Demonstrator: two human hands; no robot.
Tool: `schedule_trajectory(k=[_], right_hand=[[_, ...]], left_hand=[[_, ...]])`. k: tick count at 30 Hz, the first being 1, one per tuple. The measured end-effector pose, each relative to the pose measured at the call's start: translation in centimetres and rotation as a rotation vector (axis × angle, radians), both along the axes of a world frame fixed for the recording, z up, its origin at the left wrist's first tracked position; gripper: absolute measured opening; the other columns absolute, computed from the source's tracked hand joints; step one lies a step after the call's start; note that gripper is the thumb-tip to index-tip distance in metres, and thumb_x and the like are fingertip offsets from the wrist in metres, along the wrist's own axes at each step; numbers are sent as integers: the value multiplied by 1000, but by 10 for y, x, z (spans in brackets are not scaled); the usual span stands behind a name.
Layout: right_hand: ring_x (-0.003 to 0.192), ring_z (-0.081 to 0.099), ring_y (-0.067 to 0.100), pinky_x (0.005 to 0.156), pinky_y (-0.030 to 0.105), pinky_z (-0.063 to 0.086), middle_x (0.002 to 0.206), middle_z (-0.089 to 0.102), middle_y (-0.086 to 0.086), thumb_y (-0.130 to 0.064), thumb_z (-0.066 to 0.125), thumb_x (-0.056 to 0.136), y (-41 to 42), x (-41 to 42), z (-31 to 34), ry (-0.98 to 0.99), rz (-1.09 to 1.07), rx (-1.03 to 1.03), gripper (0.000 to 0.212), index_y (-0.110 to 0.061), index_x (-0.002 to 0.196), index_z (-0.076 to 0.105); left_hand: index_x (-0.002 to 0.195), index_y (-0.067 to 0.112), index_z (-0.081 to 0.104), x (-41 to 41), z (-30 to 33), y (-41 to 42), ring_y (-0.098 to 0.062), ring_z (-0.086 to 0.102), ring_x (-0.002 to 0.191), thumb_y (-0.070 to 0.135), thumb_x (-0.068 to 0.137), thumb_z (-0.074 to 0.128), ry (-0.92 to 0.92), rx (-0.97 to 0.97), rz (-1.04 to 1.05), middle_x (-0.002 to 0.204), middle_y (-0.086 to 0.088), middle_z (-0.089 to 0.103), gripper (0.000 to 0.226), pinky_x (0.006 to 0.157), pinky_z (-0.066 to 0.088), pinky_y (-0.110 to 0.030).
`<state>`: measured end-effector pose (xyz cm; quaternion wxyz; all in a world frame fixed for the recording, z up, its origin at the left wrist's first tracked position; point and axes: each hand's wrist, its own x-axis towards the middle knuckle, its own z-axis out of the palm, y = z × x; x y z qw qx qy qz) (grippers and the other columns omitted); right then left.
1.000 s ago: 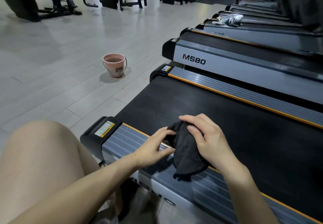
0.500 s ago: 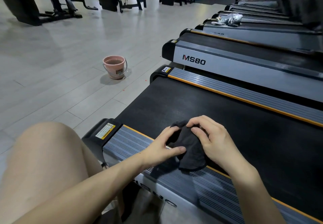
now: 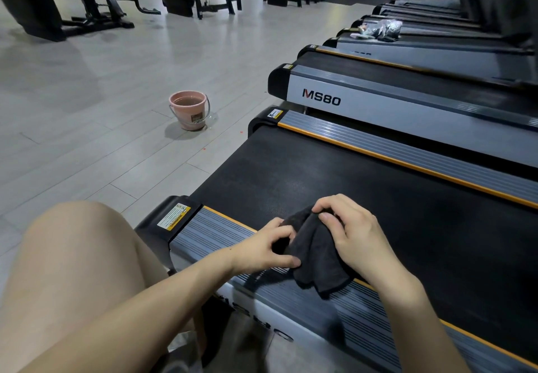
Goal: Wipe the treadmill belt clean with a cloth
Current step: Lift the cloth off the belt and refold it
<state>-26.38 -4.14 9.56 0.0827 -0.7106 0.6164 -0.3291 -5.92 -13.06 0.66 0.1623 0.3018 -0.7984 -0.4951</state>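
Both our hands sat at the belt's point(image 3: 364, 197) near edge, over the orange-trimmed side rail point(image 3: 221, 234); belt stretched bare beyond. Left hand point(image 3: 266, 248) pinched the cloth point(image 3: 316, 259) with curled fingers; right hand point(image 3: 353, 231) gripped its bunched top, fingers curled. Bucket point(image 3: 189, 109) stood well apart on the floor.

The black belt point(image 3: 364, 197) lies flat and bare past both hands, so there is wide room to slide forward and to the right. A grey side rail point(image 3: 407, 154) edges its far side. On the floor at the left, well apart, stands a pink bucket point(image 3: 189, 110).
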Motion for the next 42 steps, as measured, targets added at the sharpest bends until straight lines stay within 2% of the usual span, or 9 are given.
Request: schedule_trajectory(k=[4,9,14,19,25,30,34,37,42], right_hand=[[95,62,10,82,40,52,103,60,-17,-15,55,99,-1,-1,1,-38,11,-13,21,-34,102,62],[101,62,7,86,36,53,108,61,-19,-18,56,100,1,-8,0,-14,-3,-9,24,-36,114,64],[90,61,6,79,36,53,97,61,-19,-27,64,96,2,-11,-11,3,-32,16,11,-35,103,60],[79,56,8,70,33,49,82,56,-15,-32,66,94,-2,1,-27,18,-33,72,11,-33,92,55],[80,58,7,71,31,49,87,58,-15,-27,66,94,-7,26,-41,-135,-25,69,11,-29,91,56],[62,55,12,62,26,47,65,54,-13,-23,70,93,-2,47,-42,-191,-13,73,12,-25,89,58],[64,57,21,61,30,49,74,63,-3,-15,73,89,-8,68,-40,-536,-22,74,11,-22,87,64],[61,51,28,63,39,48,63,57,3,-21,73,87,-18,76,-64,-556,-82,218,11,-25,85,63],[53,38,7,56,22,35,54,44,-9,-21,71,88,-15,83,-102,-479,-115,325,13,-26,85,60]], left_hand=[[118,38,65,3,2,-1,-3,42,131,36,85,79,9,-18,-26,132,5,45,37,113,33,-21],[97,30,65,13,3,-12,-10,56,104,33,82,81,-17,-167,69,113,6,50,22,96,47,-36],[89,29,56,34,14,-28,-5,54,84,32,85,78,-135,-434,41,92,13,53,22,72,45,-29],[74,27,46,59,26,-42,-10,49,73,35,86,78,-228,-510,35,79,8,49,34,66,42,-31],[72,28,43,87,32,-57,-10,50,70,30,85,74,-311,-446,47,73,9,51,34,66,45,-38],[71,25,43,111,45,-65,-15,53,72,34,77,69,-364,-456,2,73,5,51,29,67,46,-40],[69,25,42,126,63,-75,-7,45,62,21,74,70,-283,-410,161,64,5,49,29,61,39,-30],[70,20,47,125,48,-84,-5,44,57,18,77,74,-544,-379,64,61,7,48,28,56,34,-23],[64,22,48,114,14,-97,-19,53,63,29,75,75,-745,-392,-107,62,2,56,29,55,36,-30]])
